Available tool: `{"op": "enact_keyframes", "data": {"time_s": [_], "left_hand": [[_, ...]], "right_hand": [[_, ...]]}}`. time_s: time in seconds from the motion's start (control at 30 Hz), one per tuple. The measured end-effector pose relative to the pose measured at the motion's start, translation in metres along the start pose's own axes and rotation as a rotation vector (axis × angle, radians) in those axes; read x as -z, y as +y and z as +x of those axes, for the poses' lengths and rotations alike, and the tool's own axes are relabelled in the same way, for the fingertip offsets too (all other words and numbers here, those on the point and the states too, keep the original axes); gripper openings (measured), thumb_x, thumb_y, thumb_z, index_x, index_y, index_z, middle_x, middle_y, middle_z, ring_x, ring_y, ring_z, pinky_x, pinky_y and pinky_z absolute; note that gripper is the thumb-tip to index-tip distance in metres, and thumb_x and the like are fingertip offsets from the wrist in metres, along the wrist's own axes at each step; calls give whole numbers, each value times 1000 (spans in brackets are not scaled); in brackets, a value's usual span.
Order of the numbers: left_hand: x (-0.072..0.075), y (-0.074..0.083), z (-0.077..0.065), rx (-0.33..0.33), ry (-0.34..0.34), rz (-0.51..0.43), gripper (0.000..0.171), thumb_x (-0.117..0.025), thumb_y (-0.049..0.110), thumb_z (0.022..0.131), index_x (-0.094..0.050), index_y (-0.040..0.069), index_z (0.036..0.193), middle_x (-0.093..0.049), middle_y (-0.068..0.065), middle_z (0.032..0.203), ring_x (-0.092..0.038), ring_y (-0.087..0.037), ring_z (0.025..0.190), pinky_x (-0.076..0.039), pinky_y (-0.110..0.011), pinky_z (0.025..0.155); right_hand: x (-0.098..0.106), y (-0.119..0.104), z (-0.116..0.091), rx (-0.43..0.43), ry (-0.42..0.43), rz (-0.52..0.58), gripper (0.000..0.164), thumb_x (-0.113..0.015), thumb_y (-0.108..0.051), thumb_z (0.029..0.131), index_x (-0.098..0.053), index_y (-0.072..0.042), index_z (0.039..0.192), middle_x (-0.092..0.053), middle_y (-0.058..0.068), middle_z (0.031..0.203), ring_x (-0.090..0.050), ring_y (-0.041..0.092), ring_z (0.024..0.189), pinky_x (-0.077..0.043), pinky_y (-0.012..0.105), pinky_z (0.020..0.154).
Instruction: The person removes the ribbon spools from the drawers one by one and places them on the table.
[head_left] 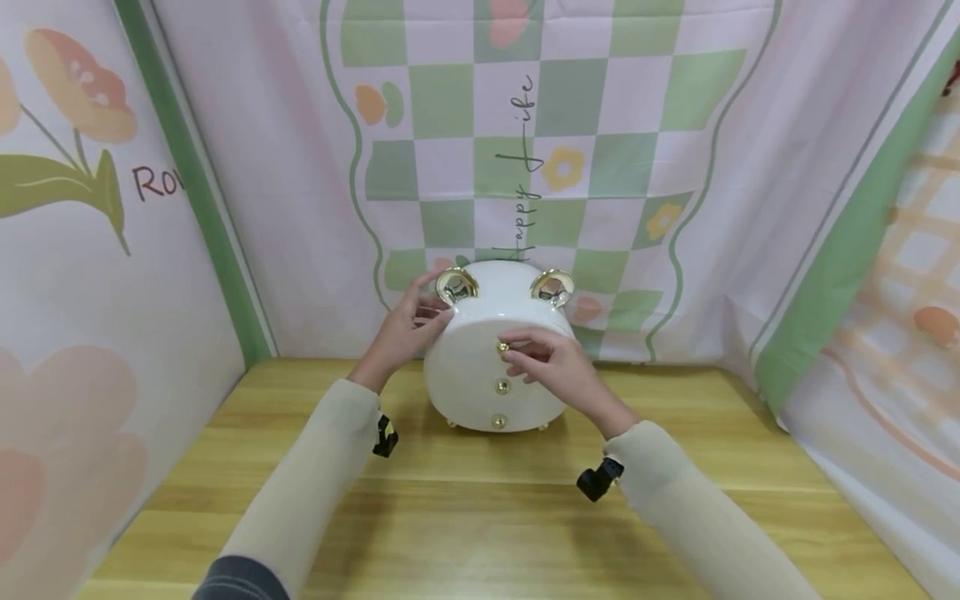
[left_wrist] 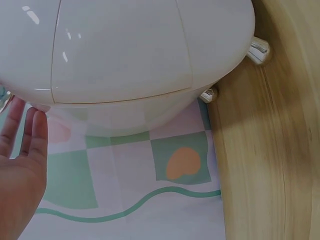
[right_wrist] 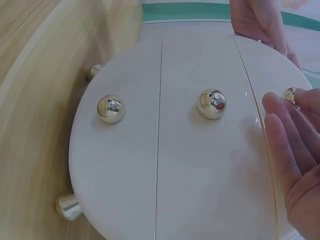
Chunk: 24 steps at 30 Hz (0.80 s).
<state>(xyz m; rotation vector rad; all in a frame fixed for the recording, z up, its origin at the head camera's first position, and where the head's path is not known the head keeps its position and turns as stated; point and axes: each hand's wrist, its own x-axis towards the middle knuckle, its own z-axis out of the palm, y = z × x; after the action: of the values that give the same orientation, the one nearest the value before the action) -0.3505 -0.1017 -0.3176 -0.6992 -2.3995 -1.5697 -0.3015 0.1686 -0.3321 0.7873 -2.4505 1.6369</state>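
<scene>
- Your right hand (head_left: 553, 365) pinches the topmost round, shiny gold knob (head_left: 503, 347) between thumb and fingertips; being small and smooth, it probably suits a fingertip hold better than a full fist.
- Your left hand (head_left: 408, 329) clenches nothing: its fingers lie loosely bent at the upper left side of the glossy white, rounded cabinet (head_left: 461, 358), just beside the gold-rimmed left ear (head_left: 457, 287), likely to steady the body. How firmly they press, you cannot tell from the left wrist view, which cuts them off.
- Your cabinet stands upright on short gold feet (head_left: 543, 427) on the pale wooden table (head_left: 480, 517), knobs facing you, so both hands can reach it.
- Below your pinch, two matching lower gold knobs (right_wrist: 212, 104) sit untouched, one on each panel between thin seams.
</scene>
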Motion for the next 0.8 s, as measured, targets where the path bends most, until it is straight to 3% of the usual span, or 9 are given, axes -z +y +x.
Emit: {"op": "enact_keyframes", "data": {"time_s": [0.33,0.57,0.8], "left_hand": [[1,1,-1,-2,-17,7,65,-62,38,100,-25,60,149,-59,-4,123,-59,-27,114,-50,-47,97],[1,5,-3,-1,-22,16,65,-61,36,101,-25,53,152,-59,-7,123,-59,-28,114,-48,-46,100],[1,3,-2,0,-21,33,65,-60,35,102,-24,55,152,-59,-5,123,-59,-26,114,-48,-44,101]], "right_hand": [[-1,-3,-9,29,-21,-14,28,-68,-23,98,-69,-16,125,-72,5,113,-73,24,88,-61,39,72],[-4,-11,-19,16,-23,-14,29,-69,-22,97,-69,-14,125,-73,8,112,-73,26,89,-61,38,72],[-8,-17,-32,26,-27,-14,27,-69,-22,97,-70,-15,123,-74,10,106,-73,23,86,-61,38,71]]}}
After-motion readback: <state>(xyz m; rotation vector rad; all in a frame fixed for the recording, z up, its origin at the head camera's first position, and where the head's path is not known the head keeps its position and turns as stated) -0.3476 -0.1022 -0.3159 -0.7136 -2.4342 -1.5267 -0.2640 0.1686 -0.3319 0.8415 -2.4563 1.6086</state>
